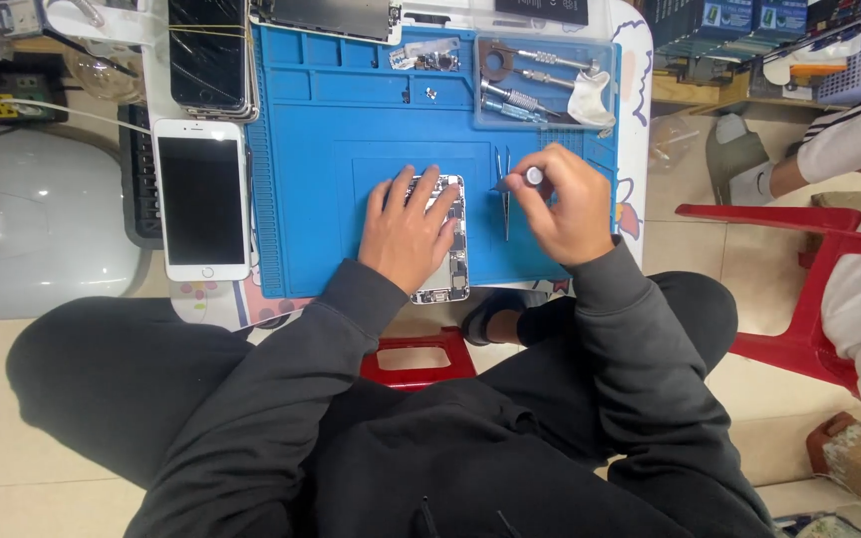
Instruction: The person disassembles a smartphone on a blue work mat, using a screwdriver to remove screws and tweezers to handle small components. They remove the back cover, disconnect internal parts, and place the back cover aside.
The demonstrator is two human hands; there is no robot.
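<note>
From the head camera, the person sits over a blue work mat (351, 130) laid on a small table (632, 120). An opened phone body (445, 264), its insides showing, lies near the mat's front edge, its lower end reaching just past that edge. The left hand (408, 231) rests flat on it, fingers spread and not closed round anything, covering most of its upper left part.

The right hand (562, 204) sits just to the right of the phone body, its grip closed on a small screwdriver (528, 179), whose metal cap shows at the fingertips; the tip is too small to make out. A pair of tweezers (505, 194) lies on the mat between the two hands, just beside the phone body.

At the mat's far right, a clear tray (540, 85) holds more tools and a white cloth. A white phone (201, 199) lies face up left of the mat. A red plastic chair (799, 289) stands at the right, with another person seated there.
</note>
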